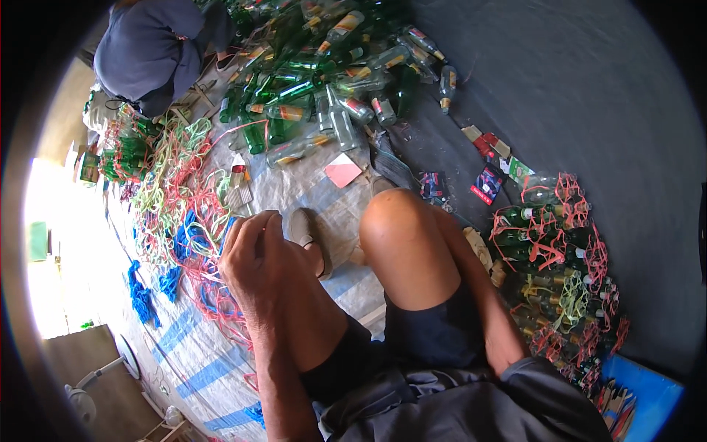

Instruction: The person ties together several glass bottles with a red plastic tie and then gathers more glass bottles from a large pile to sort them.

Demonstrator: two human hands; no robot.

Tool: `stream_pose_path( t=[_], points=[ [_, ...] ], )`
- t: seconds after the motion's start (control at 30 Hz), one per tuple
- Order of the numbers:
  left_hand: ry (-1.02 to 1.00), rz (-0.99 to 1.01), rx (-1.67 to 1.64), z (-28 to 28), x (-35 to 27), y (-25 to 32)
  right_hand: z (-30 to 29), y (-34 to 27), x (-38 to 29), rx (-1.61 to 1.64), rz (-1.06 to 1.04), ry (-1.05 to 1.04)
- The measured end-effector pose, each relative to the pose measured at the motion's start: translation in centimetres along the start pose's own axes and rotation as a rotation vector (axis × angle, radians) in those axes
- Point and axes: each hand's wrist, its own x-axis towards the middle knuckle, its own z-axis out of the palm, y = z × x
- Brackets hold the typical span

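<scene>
My left hand [251, 248] is by my left knee, back up, with bent fingers; its palm side is hidden, so whether it holds anything is unclear. My right forearm [489, 298] passes along the outer side of my bent right knee [395, 215], which hides the right hand. Beyond my left hand lies a tangle of pink and pale green plastic strings [182, 171]. Ahead, green and clear glass bottles [342, 124] are heaped on the ground. A pink and white card [342, 170] rests between this heap and my feet.
Another person [149, 50] crouches at upper left beside string-tied green bottles [124, 157]. At right are rows of bottles [552, 237] wrapped in string, with a blue crate [654, 381] below them. Blue cloth strips [141, 293] and a white fan [83, 403] are at left.
</scene>
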Motion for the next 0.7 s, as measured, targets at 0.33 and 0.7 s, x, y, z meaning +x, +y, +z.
stream_pose_path(
  t=[0.33, 0.7],
  points=[
    [0.007, 0.040, 0.098, 0.0, 0.2, 0.0, 0.4, 4.3, 0.2, 0.022, 0.015, -0.016],
    [0.035, 0.066, 0.081, -0.9, 0.1, -0.9, 1.7, 6.8, -0.6, 0.165, 0.137, -0.071]
  ],
)
